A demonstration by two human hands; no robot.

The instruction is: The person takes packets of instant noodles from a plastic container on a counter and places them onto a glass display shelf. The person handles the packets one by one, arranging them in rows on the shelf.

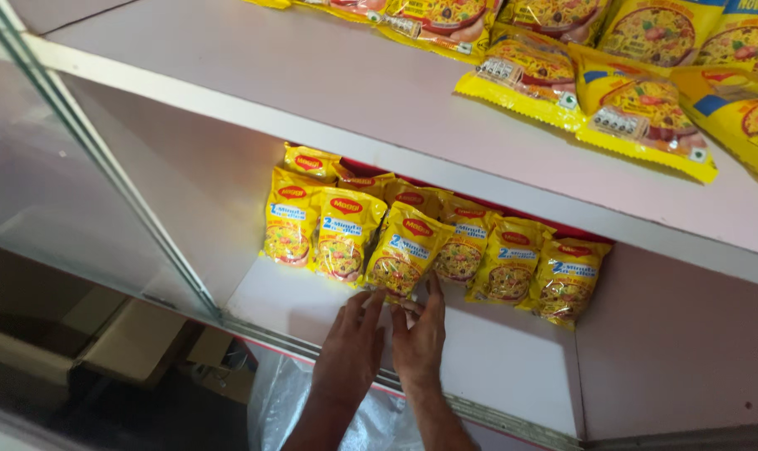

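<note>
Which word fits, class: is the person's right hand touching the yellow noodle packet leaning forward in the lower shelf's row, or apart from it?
Touching. In the head view, the right hand has its fingertips against the bottom edge of the yellow noodle packet.

A small grocery shop. Pale pink display shelves [312, 75] hold many identical yellow instant noodle packets [512, 263], stood upright in a row on the lower shelf [496, 351] and laid flat on the one above. A sliding glass pane [53, 175] fronts the shelving, with cardboard boxes [128, 338] and a clear plastic bag [279, 405] stored below.
</note>
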